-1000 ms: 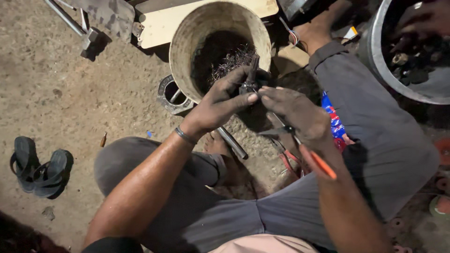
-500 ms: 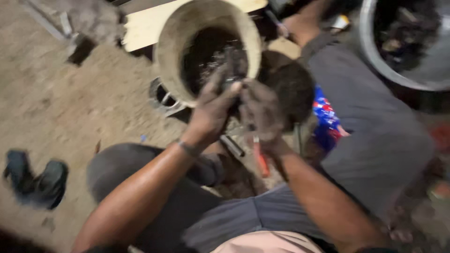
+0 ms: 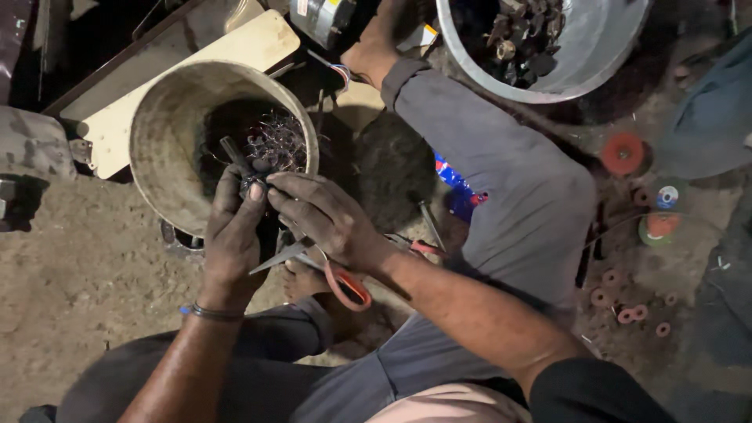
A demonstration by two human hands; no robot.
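Both grips clamp one small dark part [image 3: 252, 186]: left hand [image 3: 233, 235], right hand [image 3: 329, 219], over one bucket [image 3: 160, 149].

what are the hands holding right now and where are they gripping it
Both the left hand and right hand pinch a small dark part at its sides with fingertips.

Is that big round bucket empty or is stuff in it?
Not empty. The bucket holds a tangle of thin wire on its dark bottom.

Bucket [image 3: 160, 141] was dirty beige — scissors [image 3: 345, 283] had orange handles, trousers [image 3: 501, 172] grey, discs [image 3: 623, 153] red-orange.
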